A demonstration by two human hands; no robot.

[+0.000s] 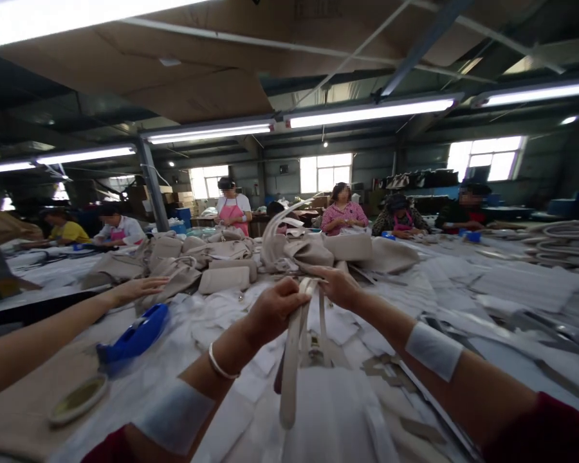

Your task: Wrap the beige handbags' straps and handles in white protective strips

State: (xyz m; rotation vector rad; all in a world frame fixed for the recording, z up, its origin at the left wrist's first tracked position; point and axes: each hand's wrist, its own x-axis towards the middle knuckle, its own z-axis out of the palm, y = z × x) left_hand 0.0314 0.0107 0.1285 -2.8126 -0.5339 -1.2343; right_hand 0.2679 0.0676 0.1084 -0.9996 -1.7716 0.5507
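Observation:
My left hand (276, 308), with a bangle at the wrist, is closed around a bundle of beige straps (292, 379). The rounded strap ends hang down below the fist. My right hand (336, 286) pinches the same straps at their upper bend, close beside the left hand. White sheets (330, 405) lie beneath the hanging ends. A small metal fitting shows among the straps, too blurred to name. White patches cover both of my forearms.
Another person's arm (77, 315) reaches in from the left over a blue tape dispenser (135, 337) and a tape roll (78, 400). Beige bags (224, 278) are heaped ahead. Several co-workers sit or stand across the table. Beige cut pieces (390, 373) lie at the right.

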